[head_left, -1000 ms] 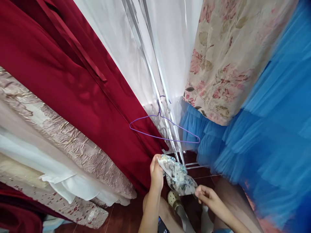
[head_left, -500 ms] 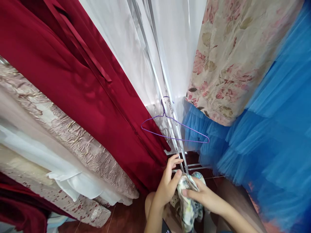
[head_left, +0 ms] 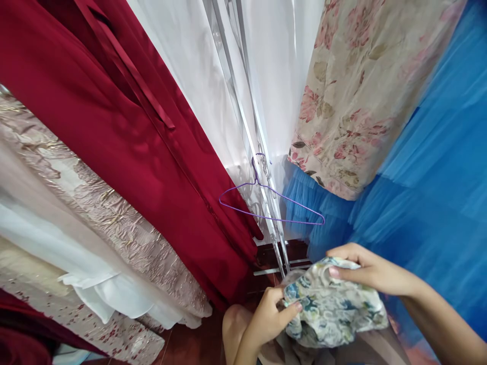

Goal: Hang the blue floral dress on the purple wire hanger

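Note:
A floral patterned cloth, white with blue-green and yellowish print, is spread between both hands above the lap. My left hand pinches its left edge between thumb and fingers. At the upper right edge, my right hand grips it with the thumb on top and the fingers behind. The cloth is bunched and folded, so its full shape cannot be made out. Beyond the hands, a purple wire hanger hangs from the metal stand with no garment on it.
Silver metal uprights rise in the middle. A dark red dress and pale embroidered garments hang at the left. White fabric hangs behind, with a floral dress and blue tulle at the right. The floor is reddish tile.
My right hand has moved up and right, drawing the bunched cloth out wider. My left hand has dropped slightly and closed on its left edge.

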{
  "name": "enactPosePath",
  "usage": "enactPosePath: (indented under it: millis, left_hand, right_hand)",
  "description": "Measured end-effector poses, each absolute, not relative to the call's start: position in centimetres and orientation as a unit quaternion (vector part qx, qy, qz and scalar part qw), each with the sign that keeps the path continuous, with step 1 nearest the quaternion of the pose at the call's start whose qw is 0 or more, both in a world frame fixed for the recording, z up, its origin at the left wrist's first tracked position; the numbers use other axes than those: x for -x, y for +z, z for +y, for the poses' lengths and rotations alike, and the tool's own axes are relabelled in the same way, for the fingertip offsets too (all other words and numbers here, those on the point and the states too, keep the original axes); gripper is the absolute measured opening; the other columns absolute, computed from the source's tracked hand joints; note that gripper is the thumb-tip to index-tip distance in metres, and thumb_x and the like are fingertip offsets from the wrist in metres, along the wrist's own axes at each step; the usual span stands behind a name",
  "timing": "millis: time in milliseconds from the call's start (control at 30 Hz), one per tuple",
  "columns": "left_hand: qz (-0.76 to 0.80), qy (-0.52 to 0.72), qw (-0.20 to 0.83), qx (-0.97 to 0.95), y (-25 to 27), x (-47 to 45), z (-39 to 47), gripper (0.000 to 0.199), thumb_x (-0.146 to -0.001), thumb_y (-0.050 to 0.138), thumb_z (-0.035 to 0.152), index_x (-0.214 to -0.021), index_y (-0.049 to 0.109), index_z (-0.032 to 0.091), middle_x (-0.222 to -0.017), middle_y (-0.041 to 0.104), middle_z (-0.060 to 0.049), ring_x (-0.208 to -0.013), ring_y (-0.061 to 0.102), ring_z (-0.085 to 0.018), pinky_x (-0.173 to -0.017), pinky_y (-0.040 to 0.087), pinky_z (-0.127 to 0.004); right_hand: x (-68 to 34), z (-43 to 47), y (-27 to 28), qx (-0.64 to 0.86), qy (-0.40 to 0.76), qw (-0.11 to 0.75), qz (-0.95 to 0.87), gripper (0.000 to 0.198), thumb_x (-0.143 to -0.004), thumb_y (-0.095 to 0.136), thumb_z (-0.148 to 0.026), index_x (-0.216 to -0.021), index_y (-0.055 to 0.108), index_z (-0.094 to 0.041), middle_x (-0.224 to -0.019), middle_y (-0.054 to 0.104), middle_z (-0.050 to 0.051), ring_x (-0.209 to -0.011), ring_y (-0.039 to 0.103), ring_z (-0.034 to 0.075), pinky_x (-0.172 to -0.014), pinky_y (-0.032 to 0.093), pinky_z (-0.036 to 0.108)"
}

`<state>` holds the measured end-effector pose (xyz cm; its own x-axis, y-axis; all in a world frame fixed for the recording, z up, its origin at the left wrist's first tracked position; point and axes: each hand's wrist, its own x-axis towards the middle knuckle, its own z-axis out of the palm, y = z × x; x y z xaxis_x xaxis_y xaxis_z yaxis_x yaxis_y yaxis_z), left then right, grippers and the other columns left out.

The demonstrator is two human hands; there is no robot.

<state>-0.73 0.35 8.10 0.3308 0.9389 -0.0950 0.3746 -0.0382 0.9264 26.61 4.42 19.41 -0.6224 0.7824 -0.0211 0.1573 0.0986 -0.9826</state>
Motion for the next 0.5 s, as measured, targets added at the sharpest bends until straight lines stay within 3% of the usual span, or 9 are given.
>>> enactPosePath:
  millis: [200, 300, 500]
  left_hand:
    - [0.529, 0.333, 0.458, -0.632, 8.1, 1.2, 0.7, 0.046, -0.078, 0.072, 0.047, -0.115, 0.072, 0.021, -0.104, 0.070, -0.010, -0.099, 0.060, -0.031, -0.092, 0.047, -0.039]
    - [0.483, 0.401, 0.489, -0.605, 9.7, 2.1, 0.9, 0.046, -0.084, 0.065, 0.048, -0.117, 0.069, 0.016, -0.109, 0.070, -0.010, -0.101, 0.061, -0.029, -0.089, 0.048, -0.035]
    - [0.440, 0.503, 0.507, -0.544, 14.3, 4.0, 1.3, 0.035, -0.087, 0.064, 0.045, -0.106, 0.069, 0.016, -0.082, 0.066, -0.004, -0.072, 0.059, -0.017, -0.064, 0.046, -0.023]
  right_hand:
    - [-29.5, 9.9, 23.0, 0.391, 0.439, 0.380, -0.715, 0.037, -0.086, 0.064, -0.048, -0.065, 0.059, -0.018, -0.065, 0.052, 0.001, -0.061, 0.047, 0.015, -0.056, 0.036, 0.027]
    - [-28.6, 13.8, 24.1, 0.370, 0.393, 0.385, -0.749, 0.039, -0.086, 0.063, -0.050, -0.066, 0.057, -0.018, -0.067, 0.051, -0.001, -0.064, 0.046, 0.015, -0.060, 0.036, 0.027]
    - [-23.4, 19.5, 23.1, 0.323, 0.404, 0.438, -0.736, 0.043, -0.083, 0.062, -0.058, -0.069, 0.055, -0.018, -0.066, 0.049, -0.003, -0.062, 0.043, 0.013, -0.060, 0.034, 0.026]
